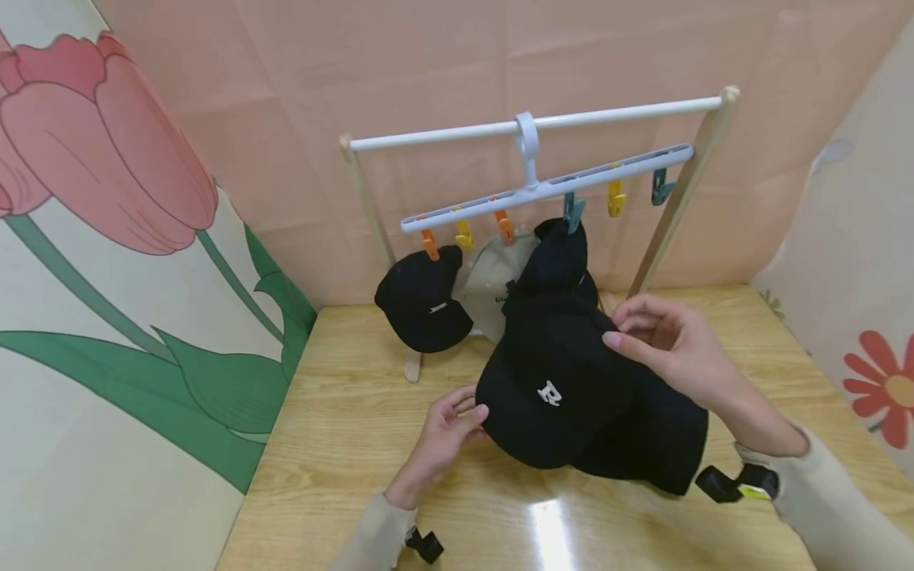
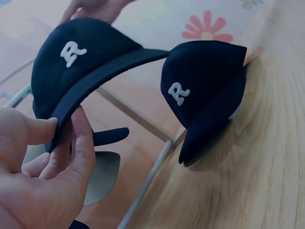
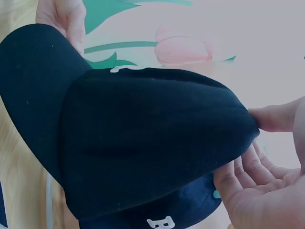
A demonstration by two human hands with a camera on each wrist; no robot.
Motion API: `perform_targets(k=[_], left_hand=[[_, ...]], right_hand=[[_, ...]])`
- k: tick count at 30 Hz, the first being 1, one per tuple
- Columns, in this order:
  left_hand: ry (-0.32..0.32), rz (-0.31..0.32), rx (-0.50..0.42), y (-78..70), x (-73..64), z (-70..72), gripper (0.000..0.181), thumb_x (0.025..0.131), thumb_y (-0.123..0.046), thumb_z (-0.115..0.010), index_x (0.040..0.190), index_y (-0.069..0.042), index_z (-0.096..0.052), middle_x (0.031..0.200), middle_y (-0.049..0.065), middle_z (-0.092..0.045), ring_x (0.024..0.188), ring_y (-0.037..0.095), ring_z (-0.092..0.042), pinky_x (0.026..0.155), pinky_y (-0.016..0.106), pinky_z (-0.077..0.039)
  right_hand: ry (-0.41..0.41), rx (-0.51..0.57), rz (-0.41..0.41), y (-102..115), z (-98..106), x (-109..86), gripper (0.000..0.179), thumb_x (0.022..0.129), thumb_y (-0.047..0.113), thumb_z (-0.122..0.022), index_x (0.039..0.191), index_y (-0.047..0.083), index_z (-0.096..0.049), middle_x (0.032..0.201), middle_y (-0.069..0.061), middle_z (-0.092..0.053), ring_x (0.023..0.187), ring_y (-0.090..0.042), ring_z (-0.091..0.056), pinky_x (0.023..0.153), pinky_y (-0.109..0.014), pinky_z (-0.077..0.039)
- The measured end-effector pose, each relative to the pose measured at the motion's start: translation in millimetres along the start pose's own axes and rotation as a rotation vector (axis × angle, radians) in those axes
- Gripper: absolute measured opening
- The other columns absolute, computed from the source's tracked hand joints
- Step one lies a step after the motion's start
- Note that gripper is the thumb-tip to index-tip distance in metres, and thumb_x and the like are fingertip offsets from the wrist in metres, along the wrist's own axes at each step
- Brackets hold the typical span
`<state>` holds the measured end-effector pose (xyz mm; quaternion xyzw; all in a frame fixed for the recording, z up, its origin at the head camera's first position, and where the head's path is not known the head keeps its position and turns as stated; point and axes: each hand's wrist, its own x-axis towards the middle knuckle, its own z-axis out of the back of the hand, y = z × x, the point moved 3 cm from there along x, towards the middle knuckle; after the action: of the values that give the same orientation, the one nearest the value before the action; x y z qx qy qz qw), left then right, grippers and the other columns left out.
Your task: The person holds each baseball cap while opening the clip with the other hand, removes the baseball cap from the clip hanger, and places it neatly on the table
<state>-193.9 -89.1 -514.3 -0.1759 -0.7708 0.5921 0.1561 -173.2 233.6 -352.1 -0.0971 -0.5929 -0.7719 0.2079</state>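
A black baseball cap (image 1: 564, 349) with a white R is held up between both hands, above the table. My left hand (image 1: 443, 432) pinches the edge of its brim, thumb on one side and fingers on the other, as the left wrist view shows. At the far end, my right hand (image 1: 678, 345) pinches the crown, its thumb and fingers (image 3: 238, 176) plain in the right wrist view. Another dark cap (image 2: 205, 90) with a white R rests on the table; the held cap partly covers it in the head view.
Behind, a white rod (image 1: 614, 116) on wooden posts carries a pale clip hanger (image 1: 471, 208) with coloured clips. A black cap (image 1: 421, 301), a beige cap (image 1: 493, 277) and a dark cap (image 1: 557, 258) hang below it. The wooden table (image 1: 343, 452) reaches toward me.
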Motion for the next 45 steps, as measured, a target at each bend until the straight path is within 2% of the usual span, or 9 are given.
perform_targets(k=[4, 9, 13, 16, 18, 22, 25, 36, 45], left_hand=[[0.027, 0.043, -0.010, 0.3, 2.7, -1.4, 0.046, 0.107, -0.008, -0.065, 0.146, 0.013, -0.053, 0.120, 0.000, -0.075, 0.095, 0.009, -0.075, 0.081, 0.030, -0.064], [0.056, 0.100, -0.037, -1.3, 4.3, -4.1, 0.042, 0.108, -0.011, -0.064, 0.142, 0.014, -0.056, 0.111, -0.006, -0.078, 0.094, 0.008, -0.075, 0.082, 0.027, -0.064], [0.056, 0.126, -0.110, -1.9, 6.5, -5.3, 0.026, 0.109, -0.010, -0.062, 0.131, 0.003, -0.065, 0.104, -0.006, -0.079, 0.093, 0.008, -0.075, 0.081, 0.026, -0.064], [0.071, 0.123, -0.199, -2.8, 7.8, -6.6, 0.014, 0.109, -0.008, -0.061, 0.121, -0.007, -0.068, 0.103, -0.003, -0.079, 0.092, 0.008, -0.076, 0.080, 0.024, -0.063], [0.098, 0.111, -0.265, -4.4, 7.5, -7.6, 0.014, 0.108, -0.005, -0.061, 0.119, -0.008, -0.068, 0.105, -0.002, -0.078, 0.092, 0.008, -0.075, 0.080, 0.023, -0.063], [0.180, 0.085, -0.371, -9.1, 5.0, -10.0, 0.025, 0.102, 0.004, -0.063, 0.125, -0.006, -0.064, 0.113, 0.002, -0.076, 0.102, 0.010, -0.074, 0.087, 0.022, -0.062], [0.215, 0.078, -0.398, -12.2, 3.3, -11.8, 0.030, 0.100, 0.005, -0.065, 0.128, -0.005, -0.063, 0.117, 0.003, -0.076, 0.107, 0.011, -0.074, 0.092, 0.022, -0.061], [0.131, 0.115, -0.350, -13.0, 6.0, -15.5, 0.021, 0.107, 0.000, -0.060, 0.124, -0.008, -0.068, 0.105, -0.001, -0.081, 0.094, 0.009, -0.078, 0.084, 0.025, -0.064], [0.052, 0.148, -0.316, -11.4, 14.1, -15.1, 0.018, 0.108, -0.003, -0.060, 0.125, -0.005, -0.066, 0.105, 0.000, -0.080, 0.093, 0.010, -0.077, 0.083, 0.025, -0.065]], right_hand=[[0.000, 0.002, -0.017, -1, 5, -4.4, 0.021, 0.096, -0.013, -0.069, 0.112, 0.000, -0.065, 0.093, 0.002, -0.075, 0.078, -0.012, -0.071, 0.079, -0.016, -0.059], [-0.014, 0.080, -0.024, -2, 9, -9.6, 0.023, 0.095, -0.016, -0.068, 0.111, 0.001, -0.064, 0.093, 0.002, -0.077, 0.079, -0.011, -0.073, 0.079, -0.016, -0.059], [-0.032, 0.089, -0.041, -3, 13, -13.7, 0.024, 0.095, -0.016, -0.067, 0.111, 0.002, -0.064, 0.094, 0.002, -0.077, 0.080, -0.010, -0.074, 0.080, -0.016, -0.059], [-0.052, 0.046, -0.071, -5, 16, -17.5, 0.024, 0.096, -0.013, -0.068, 0.111, 0.005, -0.064, 0.094, 0.005, -0.078, 0.080, -0.010, -0.072, 0.079, -0.015, -0.057], [-0.072, 0.046, -0.087, -7, 18, -19.7, 0.024, 0.096, -0.013, -0.069, 0.111, 0.006, -0.065, 0.094, 0.006, -0.079, 0.079, -0.010, -0.072, 0.076, -0.016, -0.056], [-0.099, 0.131, -0.079, -9, 20, -23.9, 0.026, 0.096, -0.016, -0.067, 0.110, 0.006, -0.066, 0.093, 0.006, -0.079, 0.077, -0.010, -0.070, 0.070, -0.019, -0.054], [-0.112, 0.192, -0.065, -9, 22, -26.7, 0.028, 0.096, -0.018, -0.064, 0.109, 0.006, -0.066, 0.093, 0.005, -0.079, 0.074, -0.010, -0.069, 0.066, -0.021, -0.052], [-0.136, 0.165, -0.079, -10, 27, -31.2, 0.027, 0.097, -0.017, -0.065, 0.110, 0.007, -0.066, 0.092, 0.005, -0.079, 0.073, -0.012, -0.065, 0.064, -0.021, -0.051], [-0.144, 0.244, -0.061, -10, 27, -31.7, 0.027, 0.096, -0.020, -0.063, 0.109, 0.004, -0.066, 0.092, 0.003, -0.078, 0.074, -0.010, -0.069, 0.064, -0.020, -0.055]])
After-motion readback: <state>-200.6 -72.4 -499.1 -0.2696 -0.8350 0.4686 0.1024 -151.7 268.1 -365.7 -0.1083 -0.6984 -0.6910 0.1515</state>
